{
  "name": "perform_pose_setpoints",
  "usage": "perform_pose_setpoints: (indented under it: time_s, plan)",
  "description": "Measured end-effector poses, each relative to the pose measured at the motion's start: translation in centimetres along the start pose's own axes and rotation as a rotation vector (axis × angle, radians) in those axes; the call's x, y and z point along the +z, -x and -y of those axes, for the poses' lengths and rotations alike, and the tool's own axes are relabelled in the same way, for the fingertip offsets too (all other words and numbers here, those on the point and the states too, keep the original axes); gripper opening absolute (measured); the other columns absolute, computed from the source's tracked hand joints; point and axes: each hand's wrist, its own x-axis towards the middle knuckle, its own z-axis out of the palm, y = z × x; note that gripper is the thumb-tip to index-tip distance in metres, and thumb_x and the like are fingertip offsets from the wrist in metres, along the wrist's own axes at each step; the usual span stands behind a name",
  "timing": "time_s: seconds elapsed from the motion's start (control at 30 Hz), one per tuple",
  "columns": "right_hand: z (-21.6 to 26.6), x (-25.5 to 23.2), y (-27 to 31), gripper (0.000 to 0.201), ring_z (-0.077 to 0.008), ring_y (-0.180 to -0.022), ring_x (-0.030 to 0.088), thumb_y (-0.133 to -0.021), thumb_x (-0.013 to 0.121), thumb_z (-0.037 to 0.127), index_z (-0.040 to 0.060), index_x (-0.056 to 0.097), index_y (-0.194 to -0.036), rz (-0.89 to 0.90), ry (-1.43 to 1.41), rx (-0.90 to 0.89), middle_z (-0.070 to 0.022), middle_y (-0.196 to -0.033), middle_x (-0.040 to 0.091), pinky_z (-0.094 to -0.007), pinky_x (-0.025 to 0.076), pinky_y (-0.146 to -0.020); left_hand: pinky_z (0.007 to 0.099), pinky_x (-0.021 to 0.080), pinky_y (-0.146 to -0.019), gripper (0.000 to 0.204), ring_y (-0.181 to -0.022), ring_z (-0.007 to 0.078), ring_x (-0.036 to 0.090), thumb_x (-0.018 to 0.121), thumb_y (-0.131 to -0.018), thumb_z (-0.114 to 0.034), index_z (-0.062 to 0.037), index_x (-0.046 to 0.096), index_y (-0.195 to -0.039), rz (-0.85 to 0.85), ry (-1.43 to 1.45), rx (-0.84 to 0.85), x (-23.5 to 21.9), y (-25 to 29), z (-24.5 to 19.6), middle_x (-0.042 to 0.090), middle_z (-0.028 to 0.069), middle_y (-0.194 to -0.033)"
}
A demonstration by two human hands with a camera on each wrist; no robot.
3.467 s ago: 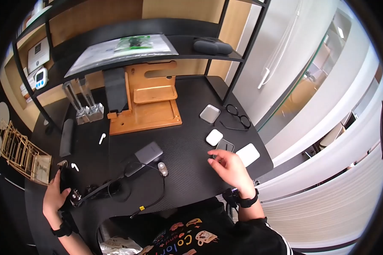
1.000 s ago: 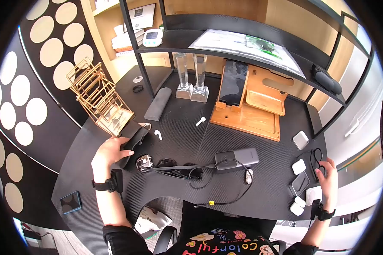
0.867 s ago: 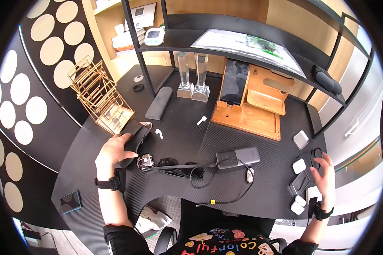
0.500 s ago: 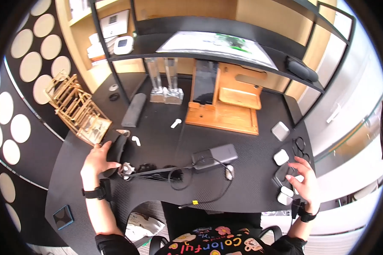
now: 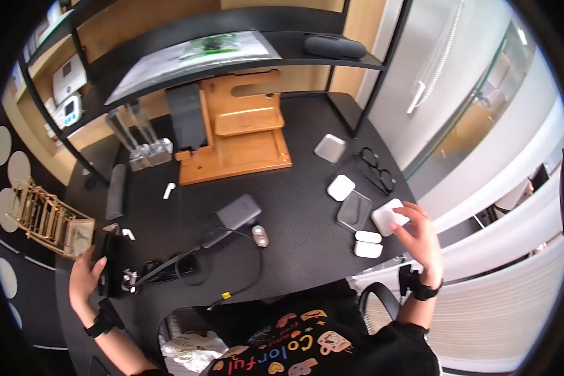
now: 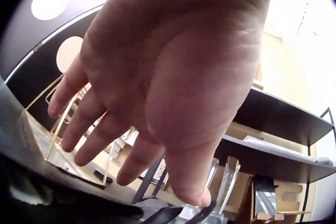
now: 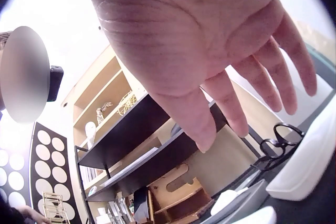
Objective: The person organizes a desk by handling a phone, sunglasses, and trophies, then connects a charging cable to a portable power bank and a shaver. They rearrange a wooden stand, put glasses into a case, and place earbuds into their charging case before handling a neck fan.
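At the desk's left side, the left hand (image 5: 84,281) lies against a black case (image 5: 108,263), thumb toward it; the left wrist view shows its fingers spread. On the right, the right hand (image 5: 422,243) is over a white square box (image 5: 387,216), its thumb and fingertips at the box; contact cannot be told. Its fingers look extended in the right wrist view, above the white box (image 7: 310,155). Beside the box are a grey rectangular tray (image 5: 355,210), a white rounded case (image 5: 341,188) and an open white earbud case (image 5: 368,245).
Black glasses (image 5: 377,172) and a silver tray (image 5: 330,148) lie farther back. A power bank (image 5: 239,212) with a cable is mid-desk. A wooden stand (image 5: 250,156), clear trophies (image 5: 149,154) and a gold wire rack (image 5: 50,219) stand around, beneath or beside a black shelf.
The head view has turned right. The right hand has moved from near the glasses and grey tray to over the white square box. The left hand remains at the black case.
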Motion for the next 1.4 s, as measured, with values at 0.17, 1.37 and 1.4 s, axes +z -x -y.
perform_pose_setpoints:
  time_s: [0.17,1.37,1.4]
  plan:
    - [2.2,-0.3,-1.1,0.032,-0.0319,-0.109,0.058,-0.078,0.069,0.013,0.0052,0.064,-0.109,-0.019,-0.064,-0.032,-0.0175,-0.125,0.055,-0.0393,0.049,-0.084,0.0383,0.045,-0.091,0.050,-0.111,0.0354,0.057,0.064,-0.087,-0.031,0.0031,0.055,-0.122,-0.256,0.112,0.067,-1.3,-4.6,-5.3,0.061,0.0241,-0.113]
    - [-0.4,0.0,1.6,0.032,-0.0294,-0.103,0.059,-0.076,0.071,0.010,0.0036,0.065,-0.107,-0.032,-0.116,0.023,-0.0167,-0.116,0.060,-0.0345,0.048,-0.083,0.0382,0.050,-0.085,0.061,-0.098,0.0344,0.063,0.078,-0.052,-0.023,0.0020,0.062,-0.106,-0.121,-0.199,-0.161,5.6,-17.3,-5.3,0.064,0.0231,-0.103]
    - [-0.2,0.2,1.5,0.032,-0.0294,-0.103,0.059,-0.076,0.071,0.010,0.0036,0.065,-0.107,-0.029,-0.121,0.014,-0.0167,-0.116,0.060,-0.0345,0.048,-0.083,0.0381,0.050,-0.087,0.062,-0.101,0.0335,0.062,0.077,-0.052,-0.023,0.0012,0.062,-0.108,-0.131,-0.233,-0.132,5.1,-16.6,-5.9,0.064,0.0219,-0.105]
